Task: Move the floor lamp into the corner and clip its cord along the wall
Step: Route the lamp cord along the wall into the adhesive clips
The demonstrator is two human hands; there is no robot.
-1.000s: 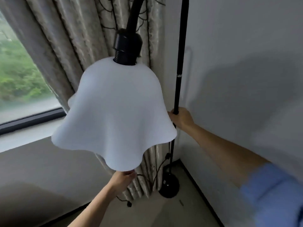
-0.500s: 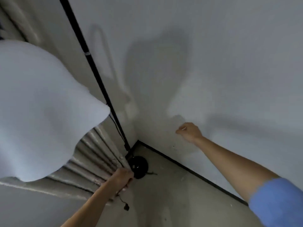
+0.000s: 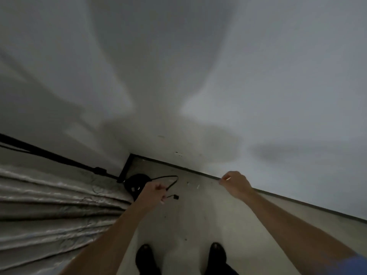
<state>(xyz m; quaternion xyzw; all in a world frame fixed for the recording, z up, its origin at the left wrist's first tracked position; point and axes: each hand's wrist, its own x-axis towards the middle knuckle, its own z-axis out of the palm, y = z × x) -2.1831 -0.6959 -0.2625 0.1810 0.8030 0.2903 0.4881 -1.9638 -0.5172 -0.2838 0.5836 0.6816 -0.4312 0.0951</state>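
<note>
The floor lamp's round black base (image 3: 137,184) stands on the floor in the corner, and its black pole (image 3: 51,156) runs up to the left past the curtain. My left hand (image 3: 155,192) is closed on the thin black cord (image 3: 168,178), which loops out from the base. A small black plug or switch (image 3: 175,197) dangles just right of that hand. My right hand (image 3: 235,183) is low by the skirting board, fingers pinched on a tiny pale piece, too small to name. The lampshade is out of view.
A beige curtain (image 3: 49,205) hangs at the left beside the base. The white wall (image 3: 198,76) meets the floor along a dark skirting board (image 3: 278,196). Small pale bits (image 3: 197,186) lie on the floor. My two dark shoes (image 3: 146,259) are at the bottom.
The view has tilted down to the floor, so the lampshade is gone from sight. My right hand left the pole and dropped to the skirting board. My left hand keeps the cord.
</note>
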